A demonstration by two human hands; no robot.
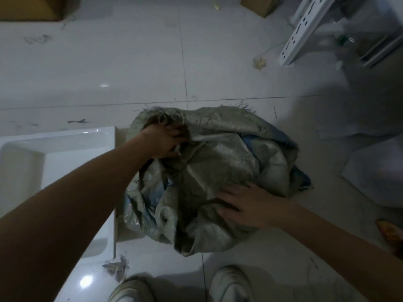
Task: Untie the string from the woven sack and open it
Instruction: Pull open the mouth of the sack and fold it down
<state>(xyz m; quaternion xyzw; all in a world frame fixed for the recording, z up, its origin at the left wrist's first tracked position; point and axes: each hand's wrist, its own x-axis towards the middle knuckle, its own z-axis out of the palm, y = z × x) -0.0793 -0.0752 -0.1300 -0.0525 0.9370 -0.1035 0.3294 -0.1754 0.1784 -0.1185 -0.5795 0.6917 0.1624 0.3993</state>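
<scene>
A grey-green woven sack (220, 162) stands crumpled on the tiled floor in the middle of the view, its frayed top edge at the far side. Blue material shows through folds on its left and right sides. My left hand (163, 141) grips the bunched fabric at the sack's upper left, fingers curled into the folds. My right hand (244, 204) lies flat with spread fingers on the sack's near right side, pressing the fabric. No string is visible; the sack's mouth is hidden among the folds.
A white rectangular basin (54, 162) lies on the floor at the left, touching the sack. A white slotted metal frame (305, 29) stands at the far right, cardboard boxes (32, 7) at the back. My two shoes (231, 284) are near the bottom edge.
</scene>
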